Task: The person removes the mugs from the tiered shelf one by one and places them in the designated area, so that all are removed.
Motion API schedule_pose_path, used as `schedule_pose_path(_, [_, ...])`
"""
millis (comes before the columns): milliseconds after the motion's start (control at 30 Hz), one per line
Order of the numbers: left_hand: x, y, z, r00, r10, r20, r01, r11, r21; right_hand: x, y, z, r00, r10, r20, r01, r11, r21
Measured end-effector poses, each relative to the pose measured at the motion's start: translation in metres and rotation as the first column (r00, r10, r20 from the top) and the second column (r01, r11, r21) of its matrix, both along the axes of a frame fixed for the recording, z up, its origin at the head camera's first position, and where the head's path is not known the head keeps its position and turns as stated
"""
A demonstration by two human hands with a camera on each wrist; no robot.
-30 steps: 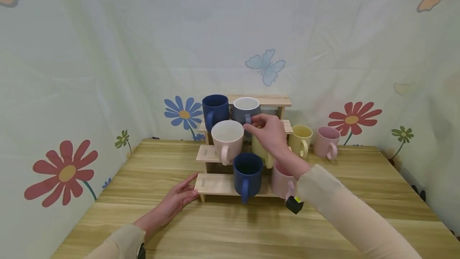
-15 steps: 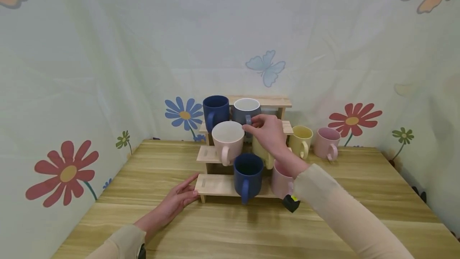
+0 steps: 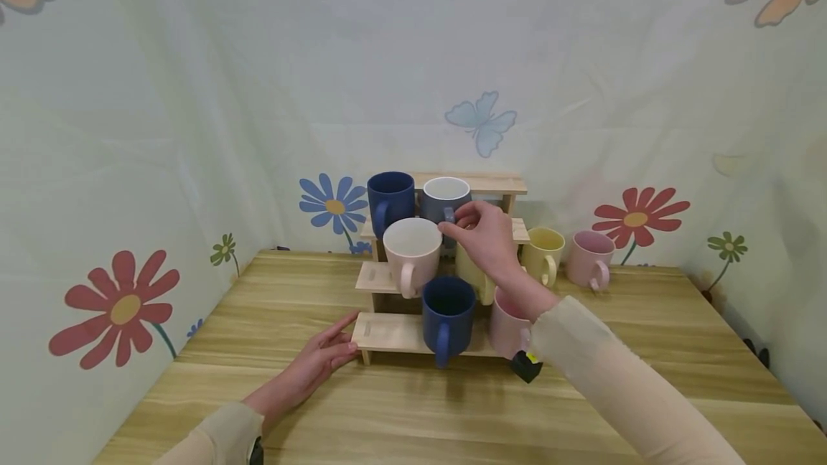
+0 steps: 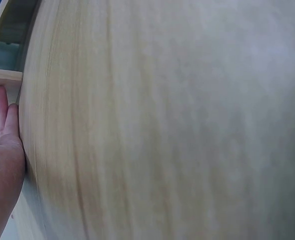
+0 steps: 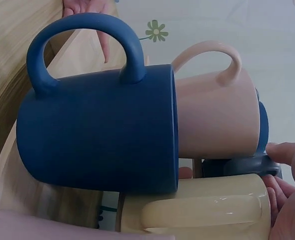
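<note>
My right hand (image 3: 484, 239) pinches the handle of a grey-blue mug (image 3: 438, 196) with a white inside, on the upper part of a stepped wooden rack (image 3: 388, 332). In the right wrist view, thumb and fingers meet at that dark handle (image 5: 252, 165). My left hand (image 3: 313, 364) rests with fairly straight fingers against the left end of the lowest step; the left wrist view shows fingers (image 4: 1, 112) at the board's edge. A dark blue mug (image 3: 390, 199) stands left of the grey-blue one. Below are a pale pink mug (image 3: 411, 253) and a yellow mug (image 3: 470, 271), partly hidden by my right hand.
On the lowest step stand another blue mug (image 3: 448, 318) and a pink mug (image 3: 507, 329), the latter partly behind my right sleeve. Right of the rack, a yellow mug (image 3: 541, 253) and a pink mug (image 3: 589, 257) stand on the wooden table (image 3: 400, 415). A flowered cloth hangs behind.
Both hands keep their places on the mug's handle and the rack's end. The whole scene shifts slightly in the head view; the mugs stay put on the rack.
</note>
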State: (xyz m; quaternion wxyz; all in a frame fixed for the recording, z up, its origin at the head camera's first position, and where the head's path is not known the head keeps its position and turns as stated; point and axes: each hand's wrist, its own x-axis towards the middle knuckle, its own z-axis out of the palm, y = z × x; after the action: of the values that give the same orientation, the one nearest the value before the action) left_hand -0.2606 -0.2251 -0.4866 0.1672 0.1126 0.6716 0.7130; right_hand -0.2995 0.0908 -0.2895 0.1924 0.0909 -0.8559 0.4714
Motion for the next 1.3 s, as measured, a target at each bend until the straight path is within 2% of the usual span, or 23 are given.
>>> schedule_pose_path(400, [0.000, -0.001, -0.001, 1.000, -0.008, -0.002, 0.008, 1.000, -0.004, 0.004, -0.010, 0.011, 0.996, 0.028, -0.090, -0.030, 0.999, -0.027])
schedule_pose_path(733, [-0.001, -0.001, -0.003, 1.000, 0.014, 0.006, -0.014, 1.000, 0.000, 0.004, -0.027, 0.017, 0.981, 0.102, -0.165, -0.113, 0.992, -0.061])
schedule_pose_path(900, [-0.001, 0.000, -0.004, 1.000, 0.007, 0.016, -0.007, 1.000, 0.000, 0.009, -0.039, 0.019, 0.983, 0.126, -0.135, -0.139, 0.986, -0.088])
schedule_pose_path(1000, [0.000, 0.000, -0.005, 1.000, -0.004, 0.011, 0.003, 1.000, 0.003, 0.012, -0.049, 0.018, 0.986, 0.117, -0.117, -0.127, 0.988, -0.087])
schedule_pose_path(1100, [0.000, 0.000, -0.005, 1.000, -0.009, 0.004, 0.009, 1.000, 0.000, 0.013, -0.060, 0.016, 0.985, 0.094, -0.144, -0.108, 0.990, -0.095])
schedule_pose_path(1200, [-0.001, 0.000, -0.003, 1.000, -0.006, 0.004, 0.006, 1.000, 0.001, 0.012, -0.072, 0.014, 0.983, 0.046, -0.175, -0.064, 0.993, -0.100])
schedule_pose_path(1300, [-0.001, -0.001, -0.002, 1.000, -0.004, -0.007, 0.005, 1.000, 0.005, 0.010, -0.086, 0.011, 0.982, -0.031, -0.188, 0.013, 0.995, -0.096])
